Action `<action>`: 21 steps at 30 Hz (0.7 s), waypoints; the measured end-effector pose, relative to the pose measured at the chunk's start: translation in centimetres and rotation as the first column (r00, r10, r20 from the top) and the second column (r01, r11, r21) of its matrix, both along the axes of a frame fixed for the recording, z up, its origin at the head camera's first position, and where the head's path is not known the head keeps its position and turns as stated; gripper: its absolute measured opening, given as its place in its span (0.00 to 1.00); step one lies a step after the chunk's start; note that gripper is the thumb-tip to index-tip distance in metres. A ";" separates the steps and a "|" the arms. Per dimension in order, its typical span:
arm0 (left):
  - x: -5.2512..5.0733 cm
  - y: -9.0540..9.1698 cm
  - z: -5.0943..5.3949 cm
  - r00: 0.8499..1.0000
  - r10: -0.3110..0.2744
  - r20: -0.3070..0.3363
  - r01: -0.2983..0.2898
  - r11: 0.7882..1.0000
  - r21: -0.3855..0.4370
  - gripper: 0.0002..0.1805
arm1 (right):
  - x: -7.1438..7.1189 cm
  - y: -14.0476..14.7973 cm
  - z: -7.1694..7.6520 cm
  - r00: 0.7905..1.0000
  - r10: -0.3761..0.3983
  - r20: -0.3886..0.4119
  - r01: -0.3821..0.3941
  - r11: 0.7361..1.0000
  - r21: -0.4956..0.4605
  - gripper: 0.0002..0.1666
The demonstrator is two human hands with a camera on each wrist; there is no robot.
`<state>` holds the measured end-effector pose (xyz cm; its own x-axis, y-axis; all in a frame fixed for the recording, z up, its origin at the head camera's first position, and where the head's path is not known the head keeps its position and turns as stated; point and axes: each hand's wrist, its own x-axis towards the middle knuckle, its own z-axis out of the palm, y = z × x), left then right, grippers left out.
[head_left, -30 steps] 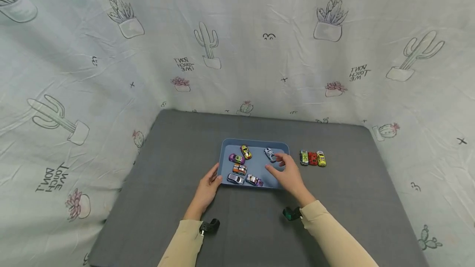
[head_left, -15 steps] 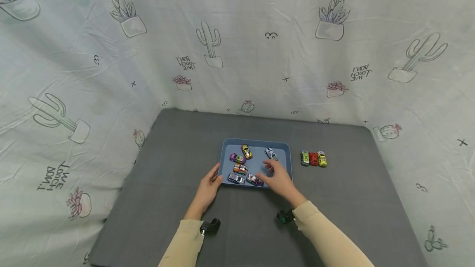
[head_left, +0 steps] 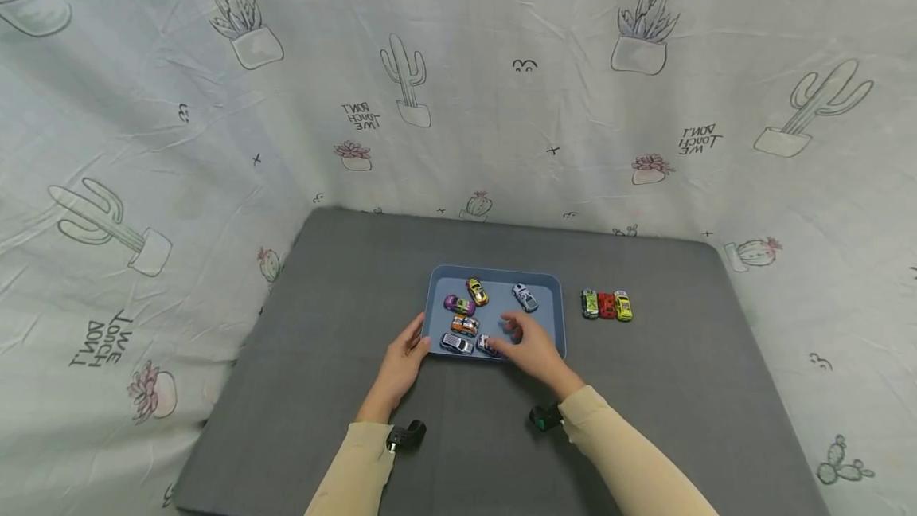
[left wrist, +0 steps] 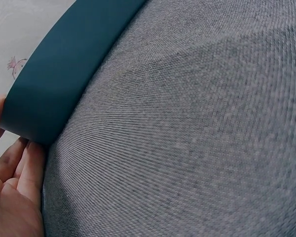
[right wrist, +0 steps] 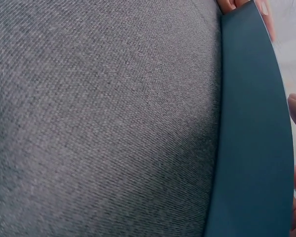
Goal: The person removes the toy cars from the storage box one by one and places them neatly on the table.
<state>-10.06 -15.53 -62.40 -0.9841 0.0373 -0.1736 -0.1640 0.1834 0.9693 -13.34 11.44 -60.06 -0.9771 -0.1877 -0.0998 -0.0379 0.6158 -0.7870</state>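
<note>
Head: left hand (head_left: 397, 365) pinched the blue tray (head_left: 548, 325) by its near-left corner, right hand (head_left: 533, 350) hung loosely open at half-hidden toy car (head_left: 484, 344) by its near edge; left wrist showed that pinch, right wrist thumb and fingers apart.

**Smooth Tray on Woven Table Cover**

The tray (head_left: 497, 291) at the left hand (head_left: 399, 366) appears to be plastic: its outer wall is smooth, with a low satin sheen. The toy cars (head_left: 465, 326) between that hand and the right hand (head_left: 532, 345) have glossy, printed bodies; the row of three cars (head_left: 606, 306) to the right of the right hand is likewise shiny. The table cover (head_left: 358, 285) beneath both hands is matt, finely ribbed cloth with a rough weave. The curtain (head_left: 473, 6) beyond the hands is creased, printed fabric. The sleeves (head_left: 626, 448) behind the hands are matt cloth.
</note>
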 end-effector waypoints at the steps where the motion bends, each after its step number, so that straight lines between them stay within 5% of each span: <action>1: 0.0 0.0 0.0 1.000 0.001 0.003 -0.001 1.000 0.001 0.29 | 0.0 0.0 0.0 1.000 0.000 0.005 0.000 1.000 0.002 0.37; 21: 0.0 0.0 -0.2 1.000 -0.008 0.000 0.008 1.000 0.021 0.29 | -0.5 -0.1 -0.8 0.995 0.026 0.092 -0.027 0.999 0.020 0.36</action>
<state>-10.07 -15.50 -62.61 -0.9838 0.0487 -0.1726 -0.1625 0.1647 0.9729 -13.84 11.29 -60.81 -0.9585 -0.2104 -0.1926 0.0171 0.6317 -0.7750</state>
